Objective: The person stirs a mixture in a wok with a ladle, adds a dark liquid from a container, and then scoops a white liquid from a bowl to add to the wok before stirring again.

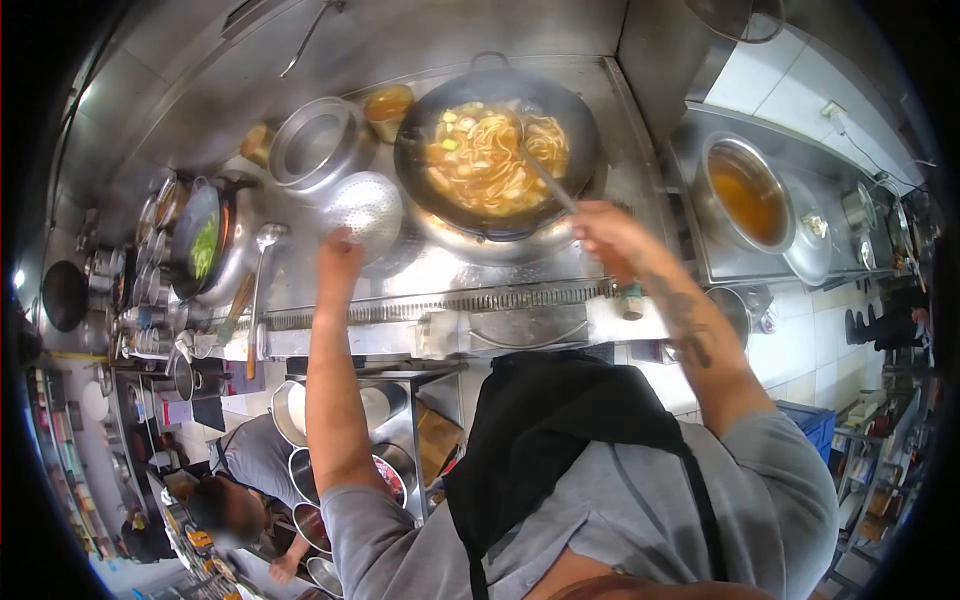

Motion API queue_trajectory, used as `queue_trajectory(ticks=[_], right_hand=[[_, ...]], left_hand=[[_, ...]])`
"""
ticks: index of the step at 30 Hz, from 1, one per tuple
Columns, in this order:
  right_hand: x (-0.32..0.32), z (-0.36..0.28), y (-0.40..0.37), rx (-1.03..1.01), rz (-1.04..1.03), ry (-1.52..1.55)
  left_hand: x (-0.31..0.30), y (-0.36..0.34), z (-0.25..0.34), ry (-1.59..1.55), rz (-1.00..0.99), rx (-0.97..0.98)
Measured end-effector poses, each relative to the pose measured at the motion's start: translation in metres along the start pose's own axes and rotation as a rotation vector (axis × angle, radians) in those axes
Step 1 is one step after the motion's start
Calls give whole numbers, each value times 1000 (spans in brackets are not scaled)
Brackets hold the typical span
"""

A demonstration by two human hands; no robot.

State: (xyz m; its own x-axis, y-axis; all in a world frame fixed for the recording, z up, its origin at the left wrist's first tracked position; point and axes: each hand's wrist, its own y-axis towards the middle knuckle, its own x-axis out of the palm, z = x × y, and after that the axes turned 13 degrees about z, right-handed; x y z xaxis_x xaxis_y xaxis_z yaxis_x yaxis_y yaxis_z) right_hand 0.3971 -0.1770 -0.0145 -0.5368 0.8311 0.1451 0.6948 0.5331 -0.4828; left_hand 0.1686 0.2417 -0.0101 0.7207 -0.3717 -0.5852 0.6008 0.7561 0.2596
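Note:
My right hand (605, 237) is closed round the handle of a ladle (549, 180), whose head is down among the food in a large black wok (582, 120). Noodles (482, 175) in brown sauce, with pale and yellow-green pieces, fill the middle of the wok. Left of it, my left hand (341, 258) is closed at the near edge of a round perforated skimmer (365, 205), which it holds above the steel stove top (455, 272). The skimmer's handle is hidden by my hand.
Behind the skimmer stand a metal pot (285, 135) and a container of orange-brown liquid (388, 103). A second wok (185, 255) with greens and a long-handled ladle (258, 290) are at left. A pot of brown broth (715, 180) stands right. A co-worker (255, 455) bends at lower left.

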Motion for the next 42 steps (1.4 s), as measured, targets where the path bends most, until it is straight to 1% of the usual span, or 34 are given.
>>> queue_trajectory(ticks=[1,2,3,4,6,8,11,14,16,17,18,19,20,21,23,26,27,28,29,30,32,35,38,40,41,42], right_hand=[[-8,-31,-26,85,22,-12],[-14,-48,-40,169,43,-27],[-18,-50,-35,149,75,-89],[-11,-44,-23,16,152,-275],[23,-29,4,-256,309,-640],[71,-34,-2,-325,343,-682],[94,-2,35,19,185,-166],[58,-39,-41,88,21,332],[14,-42,-41,93,-91,279],[13,-40,-25,15,-30,-9],[10,-32,-4,-63,35,-294],[13,-34,-1,-144,104,-578],[29,-26,4,-165,198,-698],[61,-23,0,-185,293,-815],[85,7,11,-204,257,-369],[71,1,-8,221,-30,252],[56,-17,-34,223,-28,278],[29,-17,-47,137,-91,377],[9,-28,-51,189,-143,322],[5,-41,-60,177,-28,110],[4,-48,-67,-2,34,-208],[33,19,-2,-400,420,-1097],[64,10,-35,-139,230,-645],[20,3,-46,-135,11,-200],[-4,1,-55,-152,21,1],[-15,-34,-54,-11,-31,-283]], left_hand=[[-8,-2,6,2,-5,-36],[-14,-6,9,2,-7,-74],[-18,-8,7,-13,-13,-84],[-22,-8,5,-29,-23,-91],[-23,-10,4,-45,-20,-94],[-19,-12,6,-42,13,-86],[-12,-9,5,-15,-40,-96],[-17,-14,9,-83,-51,-128],[-27,-14,3,-71,-74,-188],[-31,-13,-1,-67,-85,-218],[-33,-12,-6,-27,-80,-209],[-33,-8,-10,10,-77,-195],[-31,-5,-13,47,-72,-178],[-26,-5,-14,26,-43,-134],[-17,-5,-12,-14,19,-45],[-9,-3,-10,-10,-17,-9],[-8,-4,-15,-34,-22,-28],[-7,-4,-21,-59,-28,-47],[-7,-3,-25,-82,-33,-65],[-9,-4,-21,-68,-21,-78],[-12,-11,-7,-39,-1,-106],[1,-13,-8,-18,-4,-124],[17,-13,-23,31,-26,0],[23,-14,-27,31,-19,2],[26,-19,-29,33,-20,-3],[25,-24,-25,7,-16,-64]])
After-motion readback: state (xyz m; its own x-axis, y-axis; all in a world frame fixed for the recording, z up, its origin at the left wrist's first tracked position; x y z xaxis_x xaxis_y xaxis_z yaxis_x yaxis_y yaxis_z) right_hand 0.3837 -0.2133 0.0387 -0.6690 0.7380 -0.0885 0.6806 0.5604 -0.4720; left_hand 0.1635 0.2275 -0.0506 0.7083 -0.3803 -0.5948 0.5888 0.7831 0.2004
